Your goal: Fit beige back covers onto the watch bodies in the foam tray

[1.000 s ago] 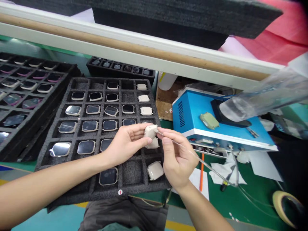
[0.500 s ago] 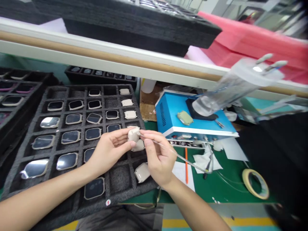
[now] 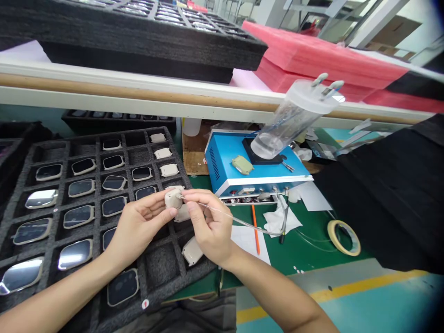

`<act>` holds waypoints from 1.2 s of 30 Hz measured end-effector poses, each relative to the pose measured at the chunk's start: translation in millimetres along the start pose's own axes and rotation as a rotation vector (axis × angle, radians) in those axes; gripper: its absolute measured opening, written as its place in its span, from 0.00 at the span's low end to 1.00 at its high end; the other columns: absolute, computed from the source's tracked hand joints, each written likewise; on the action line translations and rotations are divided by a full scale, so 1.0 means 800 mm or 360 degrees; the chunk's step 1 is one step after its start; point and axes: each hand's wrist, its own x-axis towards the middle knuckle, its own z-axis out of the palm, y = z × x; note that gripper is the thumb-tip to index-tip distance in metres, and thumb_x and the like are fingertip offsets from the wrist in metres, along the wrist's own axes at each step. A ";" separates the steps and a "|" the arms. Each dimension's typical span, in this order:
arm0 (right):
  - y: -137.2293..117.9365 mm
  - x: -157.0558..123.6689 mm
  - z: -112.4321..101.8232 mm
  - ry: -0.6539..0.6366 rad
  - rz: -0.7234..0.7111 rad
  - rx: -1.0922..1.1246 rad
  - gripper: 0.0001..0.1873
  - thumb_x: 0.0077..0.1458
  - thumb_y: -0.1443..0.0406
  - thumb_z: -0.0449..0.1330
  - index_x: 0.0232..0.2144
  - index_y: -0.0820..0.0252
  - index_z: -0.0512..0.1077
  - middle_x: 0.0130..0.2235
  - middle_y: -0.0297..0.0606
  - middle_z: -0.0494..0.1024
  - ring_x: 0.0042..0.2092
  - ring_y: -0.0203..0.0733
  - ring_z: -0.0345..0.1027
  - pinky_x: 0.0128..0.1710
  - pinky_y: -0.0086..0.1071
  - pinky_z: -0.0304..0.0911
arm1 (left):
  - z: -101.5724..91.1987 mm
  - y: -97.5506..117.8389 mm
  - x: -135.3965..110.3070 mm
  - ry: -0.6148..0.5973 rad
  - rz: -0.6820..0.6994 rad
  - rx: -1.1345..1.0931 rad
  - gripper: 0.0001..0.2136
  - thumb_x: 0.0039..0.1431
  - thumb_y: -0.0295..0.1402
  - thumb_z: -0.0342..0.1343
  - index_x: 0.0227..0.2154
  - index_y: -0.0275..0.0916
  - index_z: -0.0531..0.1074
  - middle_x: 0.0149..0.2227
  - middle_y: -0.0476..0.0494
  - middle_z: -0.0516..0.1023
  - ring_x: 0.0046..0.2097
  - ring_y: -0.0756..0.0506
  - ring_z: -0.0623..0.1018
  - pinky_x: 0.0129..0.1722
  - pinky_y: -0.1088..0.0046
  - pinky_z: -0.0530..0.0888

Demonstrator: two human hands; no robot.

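My left hand (image 3: 140,223) pinches a small beige watch case (image 3: 172,198) above the black foam tray (image 3: 163,270). My right hand (image 3: 208,224) is closed on the end of a thin clear tube (image 3: 239,221), its tip touching the case. The tube runs right across the green mat towards the blue box (image 3: 253,169). Directly under my hands, two more beige cases (image 3: 191,250) lie back-up in the tray's right column.
The tray holds several watch cases with dark screens (image 3: 79,216). A clear plastic cylinder (image 3: 293,118) leans over the blue box, which bears a green case (image 3: 242,164). An orange pen (image 3: 255,223), white wipes (image 3: 277,219) and a tape roll (image 3: 343,237) lie on the mat. Black foam (image 3: 391,194) is at right.
The view has swung right and up; tray and hands sit further left in frame. Both hands keep the same hold on the case and the tube.
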 end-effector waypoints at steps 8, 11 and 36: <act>0.000 0.001 0.001 0.0001 -0.0007 -0.0014 0.09 0.66 0.70 0.59 0.43 0.55 0.79 0.44 0.41 0.85 0.47 0.43 0.81 0.49 0.40 0.78 | -0.001 0.004 -0.002 -0.0015 -0.0022 -0.0005 0.25 0.52 0.38 0.75 0.53 0.37 0.81 0.56 0.36 0.83 0.58 0.33 0.82 0.62 0.55 0.77; 0.000 0.001 0.000 -0.0001 0.0002 -0.0023 0.08 0.66 0.70 0.60 0.43 0.55 0.79 0.44 0.42 0.85 0.47 0.43 0.81 0.49 0.41 0.79 | 0.000 0.003 -0.001 -0.0019 -0.0028 -0.0003 0.25 0.52 0.39 0.75 0.53 0.37 0.81 0.56 0.36 0.83 0.58 0.33 0.82 0.62 0.55 0.77; -0.002 0.003 0.000 -0.0001 -0.0021 -0.0074 0.08 0.66 0.70 0.59 0.42 0.55 0.78 0.42 0.41 0.85 0.46 0.42 0.81 0.48 0.39 0.79 | 0.001 0.004 -0.001 -0.0011 -0.0028 -0.0024 0.23 0.52 0.37 0.75 0.51 0.38 0.82 0.54 0.38 0.84 0.57 0.35 0.83 0.61 0.58 0.79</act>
